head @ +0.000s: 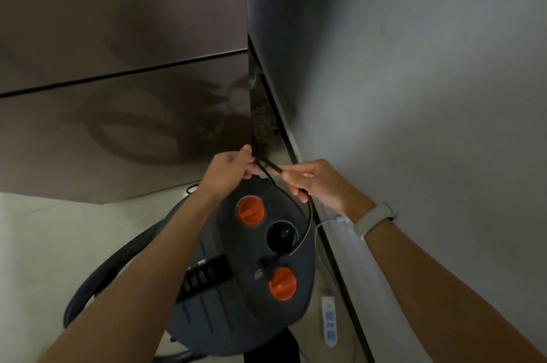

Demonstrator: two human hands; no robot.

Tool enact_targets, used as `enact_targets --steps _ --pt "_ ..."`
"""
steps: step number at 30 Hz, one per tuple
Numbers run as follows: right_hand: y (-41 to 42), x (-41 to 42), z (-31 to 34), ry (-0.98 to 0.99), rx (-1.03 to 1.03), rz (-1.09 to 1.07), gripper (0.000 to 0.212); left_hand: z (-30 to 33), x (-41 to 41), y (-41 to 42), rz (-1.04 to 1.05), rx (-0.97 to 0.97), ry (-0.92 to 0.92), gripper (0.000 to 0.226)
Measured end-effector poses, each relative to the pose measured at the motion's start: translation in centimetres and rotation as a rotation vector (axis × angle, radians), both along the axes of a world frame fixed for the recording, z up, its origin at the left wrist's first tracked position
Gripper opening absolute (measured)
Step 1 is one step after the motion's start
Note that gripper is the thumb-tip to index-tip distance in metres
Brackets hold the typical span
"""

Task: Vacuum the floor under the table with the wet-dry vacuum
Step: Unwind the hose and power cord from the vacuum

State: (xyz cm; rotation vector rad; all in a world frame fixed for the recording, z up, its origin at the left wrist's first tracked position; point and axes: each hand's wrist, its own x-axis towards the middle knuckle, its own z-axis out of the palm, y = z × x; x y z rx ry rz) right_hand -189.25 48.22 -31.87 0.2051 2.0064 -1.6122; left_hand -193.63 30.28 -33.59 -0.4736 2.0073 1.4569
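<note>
Vacuum: dark grey round wet-dry vacuum (236,288) with two orange knobs stands on the pale tiled floor (59,229), beside the grey wall (414,66).
Cord: thin black power cord (307,214) loops over the vacuum's top to its plug (265,266).
Left hand: left hand (231,167) pinches the cord.
Right hand: right hand (316,182) grips the cord; white wristband (374,219).
Hose: black ribbed hose (118,259) curves left.
Floor: white power strip (329,319) by the wall.

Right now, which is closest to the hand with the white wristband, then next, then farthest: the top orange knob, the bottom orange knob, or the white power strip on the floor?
From the right hand:
1. Upper orange round knob, on the vacuum lid, just below-left of the hand.
2. Lower orange round knob, nearer the lid's front edge.
3. White plastic power strip, on the floor beside the vacuum, by the wall.
</note>
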Motion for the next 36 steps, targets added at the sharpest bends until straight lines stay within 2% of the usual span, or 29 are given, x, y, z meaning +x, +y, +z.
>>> enact_targets --steps 6,7,9,11,12,14,16,18,20,23,26,33,36 --pt "2.2 1.1 0.0 -0.12 -0.015 0.121 0.023 1.1 -1.5 4.4 0.082 0.065 -0.166 0.022" --pt "2.5 1.5 -0.3 -0.115 -0.002 0.071 0.019 1.4 -1.3 4.9 0.11 0.099 -0.181 0.022" --pt "3.5 2.6 -1.6 -0.044 0.092 -0.205 0.02 2.0 -0.6 5.3 0.151 0.165 -0.187 0.02" --pt "4.5 3.6 -2.8 0.056 0.239 -0.433 0.02 2.5 0.4 5.0 0.043 0.183 -0.146 0.023" --pt "4.8 4.1 -3.2 0.079 0.288 -0.406 0.034 2.7 1.0 4.7 -0.035 0.201 -0.123 0.027" --pt "4.9 5.0 -4.0 0.107 0.329 -0.155 0.055 3.3 2.3 4.2 -0.175 0.232 -0.097 0.036" --pt "4.5 5.6 -4.3 0.13 0.369 0.028 0.043 3.9 3.7 3.7 -0.282 0.203 -0.069 0.038" --pt "4.0 6.6 -3.9 0.097 0.364 0.025 0.022 4.2 5.1 3.1 -0.303 0.156 -0.029 0.036" --pt "3.8 8.4 -3.5 0.094 0.384 -0.037 0.019 4.6 7.0 2.6 -0.294 0.109 0.036 0.032" --pt "3.6 12.8 -2.9 0.1 0.385 -0.113 0.014 5.3 10.5 1.8 -0.368 0.004 0.154 0.03" --pt "2.6 18.2 -2.5 0.125 0.403 -0.168 0.012 5.6 15.1 0.6 -0.425 -0.033 0.194 0.024" --pt "-2.6 32.6 -1.8 0.244 0.448 -0.255 0.015 5.6 30.0 -3.8 -0.277 -0.076 0.314 0.014" --pt "-5.5 39.5 -2.1 0.252 0.416 -0.243 0.021 5.3 37.7 -6.8 -0.216 -0.082 0.316 0.019"
